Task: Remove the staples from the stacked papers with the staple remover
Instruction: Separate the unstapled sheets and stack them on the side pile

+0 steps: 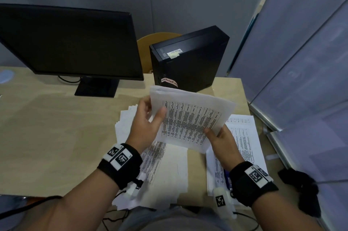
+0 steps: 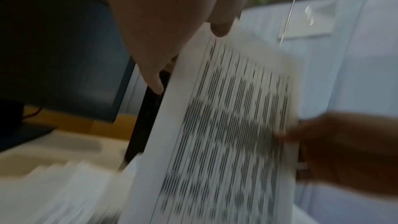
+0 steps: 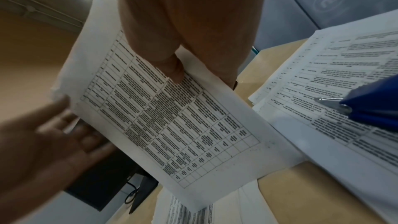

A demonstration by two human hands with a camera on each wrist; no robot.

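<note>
While both hands are holding one set of printed sheets (image 1: 190, 117) up off the desk (image 1: 56, 136), the relation that matters is where the staple remover (image 3: 370, 108) is lying relative to them: it is resting on the right-hand paper pile (image 1: 244, 136), down beside and behind the right wrist, its blue body and metal tip showing in the right wrist view, long axis running roughly across the pile with the tip pointing inward toward the lifted sheets. Right hand (image 1: 222, 142) is pinching the near right edge of the set, thumb on the printed face, other fingers hidden behind the paper. Left hand (image 1: 146, 123) is gripping the left edge, thumb laid over the front, fingers loosely spread behind it per the right wrist view. Sheets are tilting up and away, short edge toward the computer tower (image 1: 188, 59), well clear of the fanned pile (image 1: 160, 170) underneath. I cannot tell where the staple is on this set; no corner is showing one, and the left wrist view is too blurred. Judgement: right hand is the nearer one to the remover, so it is the likely one to let go and reach back and down for it, with the left keeping the set steady. Neither hand is touching the tool now.
</note>
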